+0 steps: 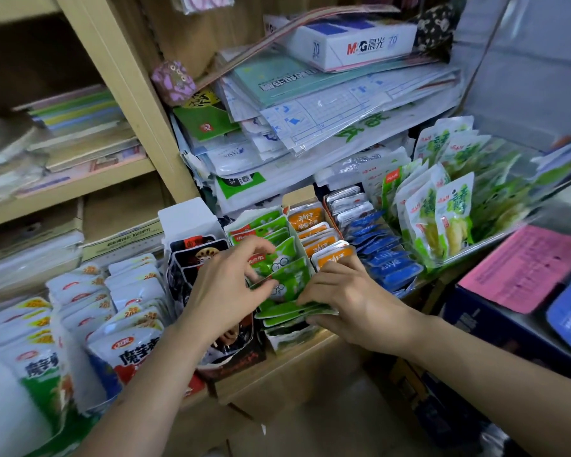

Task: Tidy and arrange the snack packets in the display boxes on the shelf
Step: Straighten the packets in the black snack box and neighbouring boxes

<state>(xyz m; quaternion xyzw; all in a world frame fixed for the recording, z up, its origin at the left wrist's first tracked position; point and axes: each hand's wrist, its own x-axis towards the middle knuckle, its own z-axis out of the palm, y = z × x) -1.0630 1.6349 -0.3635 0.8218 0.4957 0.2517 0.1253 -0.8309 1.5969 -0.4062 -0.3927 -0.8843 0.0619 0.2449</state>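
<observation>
At the far left of the shelf (pixel 287 371) we see rows of white packets (pixel 129 291) standing upright in their boxes, and just right of them a box of black packets (pixel 192 255) with a tall white back flap. Next comes the left grip (pixel 225 291), reaching in over the black packets with its fingers curled. Its thumb and fingertips pinch the upper edge of one of the green packets (pixel 279 263) near the middle of its row. We find the green packets in a narrow display box (pixel 287 343) that runs from the shelf's near edge toward the back. Those at the far end stand upright, while those at the near end lie almost flat in a loose stack. The right grip (pixel 343 301) grasps that near stack, its fingers wrapped round the stack's right edge; we cannot tell where the thumb sits. Just right of the green row stands a row of orange packets (pixel 320 245), its nearest packet close beyond the right grip's knuckles. A row of blue packets (pixel 383 255) follows. Above these middle rows we see a heap of papers (pixel 327 103) in plastic sleeves, with a white carton (pixel 353 41) on top. Further right, pale green packets (pixel 442 219) stand in a clear tray. At the far right a pink sheet (pixel 521 268) lies on a dark box.
</observation>
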